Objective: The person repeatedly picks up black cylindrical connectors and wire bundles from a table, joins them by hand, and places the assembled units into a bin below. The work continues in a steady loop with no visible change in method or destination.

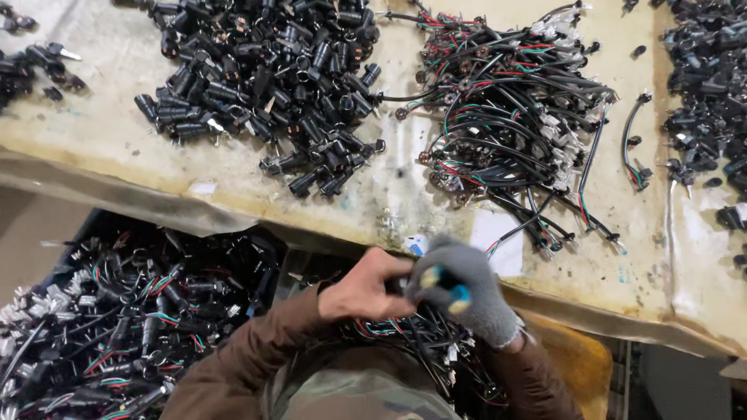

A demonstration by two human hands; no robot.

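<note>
My bare left hand (364, 286) and my right hand (461, 289), in a grey knit glove, meet just below the table's front edge. Between them they pinch a small black part with coloured wires; the part itself is mostly hidden by the fingers. A blue-and-yellow tool handle (445, 286) shows in the gloved palm. On my lap under the hands lies a bundle of black cables with red and green wires (424, 342).
A worn beige table (405, 194) carries a heap of black cylindrical parts (264, 78), a tangle of wire harnesses (506, 117) and more black parts at the right (704, 93). A bin of finished wired parts (117, 319) sits at lower left.
</note>
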